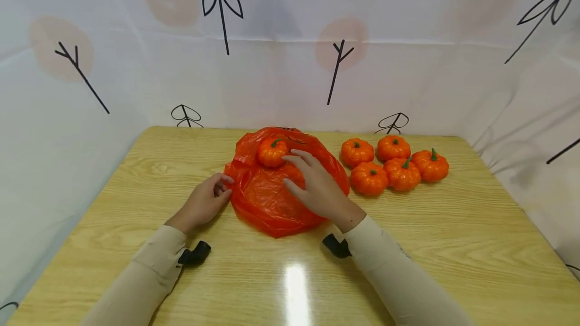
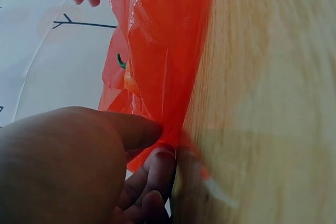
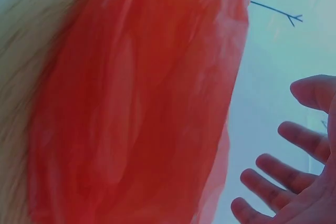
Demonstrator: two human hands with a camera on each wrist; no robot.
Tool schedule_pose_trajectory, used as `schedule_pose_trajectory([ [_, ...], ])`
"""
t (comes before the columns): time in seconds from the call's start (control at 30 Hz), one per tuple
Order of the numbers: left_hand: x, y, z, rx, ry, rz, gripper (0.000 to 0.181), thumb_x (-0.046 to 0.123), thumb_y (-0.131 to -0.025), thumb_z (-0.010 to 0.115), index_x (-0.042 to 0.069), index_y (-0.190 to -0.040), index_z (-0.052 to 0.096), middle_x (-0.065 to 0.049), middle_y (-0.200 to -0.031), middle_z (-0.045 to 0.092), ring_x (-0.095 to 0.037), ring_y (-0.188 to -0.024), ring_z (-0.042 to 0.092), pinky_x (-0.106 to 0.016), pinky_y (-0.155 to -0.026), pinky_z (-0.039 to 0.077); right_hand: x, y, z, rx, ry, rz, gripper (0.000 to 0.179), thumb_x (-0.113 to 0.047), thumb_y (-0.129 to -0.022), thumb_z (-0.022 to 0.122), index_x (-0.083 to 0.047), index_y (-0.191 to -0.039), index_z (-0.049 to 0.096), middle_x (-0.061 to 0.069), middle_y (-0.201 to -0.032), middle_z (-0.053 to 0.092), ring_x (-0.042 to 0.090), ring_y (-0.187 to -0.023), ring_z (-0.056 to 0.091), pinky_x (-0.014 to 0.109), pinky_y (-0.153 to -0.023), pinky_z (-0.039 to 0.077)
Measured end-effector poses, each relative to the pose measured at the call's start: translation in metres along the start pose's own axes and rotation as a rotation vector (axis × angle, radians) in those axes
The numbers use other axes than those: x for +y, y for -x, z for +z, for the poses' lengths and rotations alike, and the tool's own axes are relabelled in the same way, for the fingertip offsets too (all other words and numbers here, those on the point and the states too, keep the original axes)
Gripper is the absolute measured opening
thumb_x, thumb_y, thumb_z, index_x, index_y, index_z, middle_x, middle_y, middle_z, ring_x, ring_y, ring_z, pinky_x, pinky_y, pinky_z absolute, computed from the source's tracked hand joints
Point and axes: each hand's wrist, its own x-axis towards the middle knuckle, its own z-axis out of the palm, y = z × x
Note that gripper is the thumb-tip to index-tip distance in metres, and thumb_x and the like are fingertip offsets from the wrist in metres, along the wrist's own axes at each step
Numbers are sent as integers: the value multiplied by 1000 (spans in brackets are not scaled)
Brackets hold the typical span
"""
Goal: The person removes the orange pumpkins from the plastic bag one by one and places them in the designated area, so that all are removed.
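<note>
A red plastic bag (image 1: 272,208) lies spread open on the table, with a small orange pumpkin (image 1: 271,154) inside, its green stem up. At the bag's left edge, my left hand (image 1: 204,204) pinches the plastic between thumb and fingers, seen closely in the left wrist view as a gathered fold of the bag (image 2: 168,77). Over the bag's right half hovers my right hand (image 1: 319,185), fingers spread and holding nothing, just right of the pumpkin. In the right wrist view, those spread fingers (image 3: 299,135) stand apart from the bag's side (image 3: 136,103).
Several more orange pumpkins (image 1: 402,174) sit grouped to the right of the bag. The wooden table (image 1: 149,175) ends at the back against a white cloth (image 1: 281,79) with printed plants. A light reflection lies on the table near the front.
</note>
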Motion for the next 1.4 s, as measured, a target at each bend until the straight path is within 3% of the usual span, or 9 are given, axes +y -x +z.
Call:
schedule_pose_trajectory([
  [0.4, 2, 1, 0, -9, 14, -7, 19, 11, -99, 60, 8, -119, 60, -8, -95, 62, -18, -83, 55, -32, -79, 48, -4, -24, 5, -52, 44, -1, 53, -28, -98, 64, -12, -146, 47, 14, -156, 38, 32, -144, 39, 50, -114, 39],
  [0.73, 4, 1, 0, -18, 22, -8, 19, 12, -100, 59, 8, -119, 60, -7, -95, 62, -18, -83, 55, -33, -79, 48, 0, -51, -2, -197, 120, 93, 62, -34, -99, 61, -18, -154, 36, 14, -163, 26, 35, -150, 29, 52, -117, 34],
  [0.9, 2, 2, 0, -20, 22, -15, 19, 13, -100, 59, 9, -119, 60, -7, -95, 61, -18, -83, 55, -33, -79, 48, 2, -60, 1, -242, 146, 98, 65, -36, -100, 60, -20, -157, 32, 14, -165, 21, 37, -151, 25, 52, -117, 33],
  [1.23, 2, 2, 1, -15, 21, -29, 19, 13, -100, 59, 10, -119, 60, -7, -95, 62, -18, -83, 55, -32, -78, 48, 5, -71, 10, -291, 143, 105, 69, -34, -100, 61, -19, -159, 27, 16, -166, 15, 37, -153, 22, 52, -117, 34],
  [1.4, 3, 2, 0, -15, 27, -28, 19, 12, -100, 59, 10, -119, 60, -7, -95, 62, -17, -83, 55, -33, -78, 48, 5, -73, 12, -280, 129, 126, 69, -33, -99, 62, -19, -158, 29, 14, -166, 16, 36, -150, 28, 50, -115, 37],
])
